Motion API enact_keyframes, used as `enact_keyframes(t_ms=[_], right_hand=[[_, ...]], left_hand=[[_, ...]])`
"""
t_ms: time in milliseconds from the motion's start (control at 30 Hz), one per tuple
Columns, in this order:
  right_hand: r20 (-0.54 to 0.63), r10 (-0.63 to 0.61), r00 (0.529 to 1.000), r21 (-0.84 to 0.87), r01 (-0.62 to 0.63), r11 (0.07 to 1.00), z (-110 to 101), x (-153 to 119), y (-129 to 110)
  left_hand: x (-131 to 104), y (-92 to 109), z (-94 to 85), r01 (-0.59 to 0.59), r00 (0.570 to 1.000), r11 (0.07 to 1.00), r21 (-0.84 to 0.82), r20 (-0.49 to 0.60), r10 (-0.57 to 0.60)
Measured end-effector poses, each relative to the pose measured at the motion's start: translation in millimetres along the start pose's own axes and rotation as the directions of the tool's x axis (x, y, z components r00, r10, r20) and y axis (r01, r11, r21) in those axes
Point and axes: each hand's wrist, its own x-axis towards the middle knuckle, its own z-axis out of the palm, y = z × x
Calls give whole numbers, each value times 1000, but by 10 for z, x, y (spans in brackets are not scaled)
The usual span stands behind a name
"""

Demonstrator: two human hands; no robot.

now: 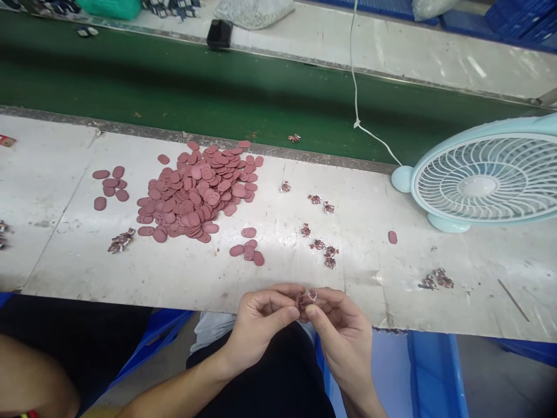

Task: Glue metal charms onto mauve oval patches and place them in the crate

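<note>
Close to the table's front edge, my left hand (pixel 263 322) and my right hand (pixel 343 328) meet, thumbs and fingertips pinched together. Between them is a small dark-red piece with a shiny metallic part (pixel 312 296); the fingers hide much of it, so its kind is unclear. Beyond my hands lies a small group of dark-red oval discs (pixel 249 253), with a large heap of the same discs (pixel 195 194) behind it to the left. Several small brown-and-silver pieces (pixel 317 244) are scattered on the table just past my right hand.
A pale-blue fan (pixel 478 186) stands at the right, its white cord running back. Behind the white table (pixel 278 215) runs a green belt (pixel 174 87). A blue bin (pixel 435 371) sits below the front edge. Another person's arm (pixel 35 377) shows at lower left.
</note>
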Motion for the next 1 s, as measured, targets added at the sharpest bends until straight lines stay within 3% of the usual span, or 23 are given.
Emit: enact_keyframes(t_ms=[267, 333, 400, 467, 533, 600, 667, 733, 867, 933, 1000], right_hand=[[12, 126, 992, 217, -126, 968, -36, 55, 121], [14, 167, 986, 287, -164, 944, -74, 71, 129], [-6, 220, 975, 354, -204, 913, -156, 55, 133], [-33, 261, 965, 395, -227, 890, -293, -2, 139], [-85, 267, 960, 397, -213, 893, -481, -99, 149], [-170, 247, 954, 370, -170, 913, -705, -231, 157], [-278, 213, 937, 323, -117, 939, -951, -396, 159], [-404, 164, 900, 268, -55, 962, -1214, -583, 166], [-644, 70, 762, 91, -14, 996, -1775, -935, 331], [-693, 49, 719, -21, -88, 996, -2034, -1046, 555], [-695, 70, 716, -92, -185, 978, -2229, -1091, 873]], left_hand=[[-12, -54, 4, -48, 999, 997, 60, -17, 49], [19, 13, -44, -105, 994, 982, 157, 20, 103], [111, 163, -155, -210, 977, 909, 360, 52, 206], [272, 384, -320, -313, 934, 688, 655, 82, 347], [479, 622, -500, -325, 881, 319, 890, 163, 444], [682, 812, -650, -286, 876, -10, 958, 266, 402], [833, 919, -742, -280, 887, -168, 945, 322, 332], [910, 957, -774, -294, 888, -208, 933, 347, 302], [918, 987, -703, -271, 917, -211, 939, 319, 241], [904, 1010, -621, -181, 951, -149, 972, 212, 224], [892, 1024, -528, -52, 970, -68, 996, 67, 232]])
